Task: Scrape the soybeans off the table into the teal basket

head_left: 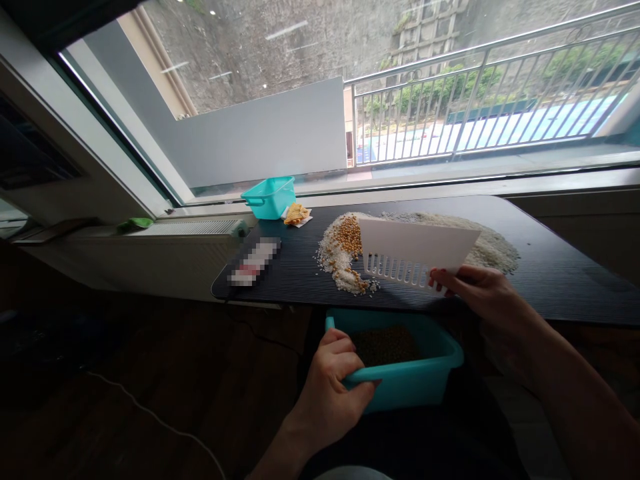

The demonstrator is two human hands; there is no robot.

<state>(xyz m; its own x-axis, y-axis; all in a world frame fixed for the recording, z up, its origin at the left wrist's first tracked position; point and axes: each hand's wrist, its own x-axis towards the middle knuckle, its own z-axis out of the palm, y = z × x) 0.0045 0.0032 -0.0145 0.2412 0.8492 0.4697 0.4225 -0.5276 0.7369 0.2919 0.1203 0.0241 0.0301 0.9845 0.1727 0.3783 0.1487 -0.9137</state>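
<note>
My left hand [333, 383] grips the near rim of a teal plastic tub [425, 377] held below the table's front edge; dark grains lie inside it. My right hand [475, 290] pinches the lower right corner of a white slotted plastic scoop [415, 250], which stands on the dark table [550, 267] with its slots facing me. To the scoop's left lies a heap of white rice mixed with yellow beans [343, 250]. More white rice [493, 247] spreads behind and to the right of the scoop.
A second teal tub [270, 197] stands at the table's far left corner, with a yellow snack on paper [297, 214] beside it. A blurred flat object [254, 262] lies at the table's left end. A window and radiator run along the back.
</note>
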